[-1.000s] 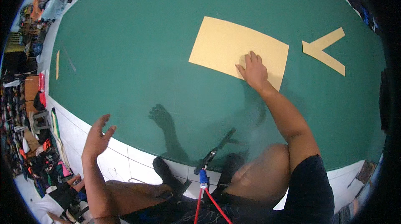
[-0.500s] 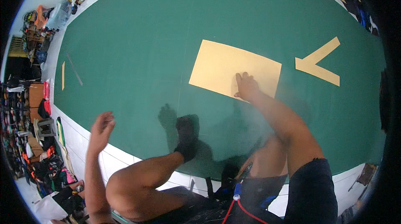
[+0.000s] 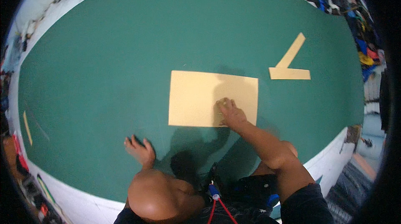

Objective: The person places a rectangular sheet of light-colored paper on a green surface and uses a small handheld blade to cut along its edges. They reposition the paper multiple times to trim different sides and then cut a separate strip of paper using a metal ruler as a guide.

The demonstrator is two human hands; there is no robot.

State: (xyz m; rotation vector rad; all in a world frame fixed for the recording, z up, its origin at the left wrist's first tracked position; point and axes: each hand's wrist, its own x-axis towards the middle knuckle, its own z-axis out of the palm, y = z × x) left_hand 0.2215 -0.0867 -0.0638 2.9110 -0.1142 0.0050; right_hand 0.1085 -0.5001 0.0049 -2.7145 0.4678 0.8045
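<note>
A pale yellow rectangular sheet (image 3: 192,98) lies flat on the large green mat (image 3: 125,36). My right hand (image 3: 234,117) rests on the sheet near its lower right part, fingers apart and slightly bent, casting a shadow over it. To the lower left of the sheet, my left hand (image 3: 142,151) is down at the green surface with its fingers spread and nothing in it. Off to the right lie yellow strips in a V shape (image 3: 288,73); whether they are one piece or two I cannot tell.
A narrow yellow strip (image 3: 27,128) lies near the mat's left edge, with a faint greyish strip (image 3: 39,127) beside it. My bent knee (image 3: 154,197) is at the front. White floor tiles (image 3: 71,184) and mixed clutter (image 3: 367,48) surround the mat.
My view has turned and shifted, so the sheet sits straighter and lower in the picture. My left hand has come from the air down to the mat. The right hand stays on the sheet.
</note>
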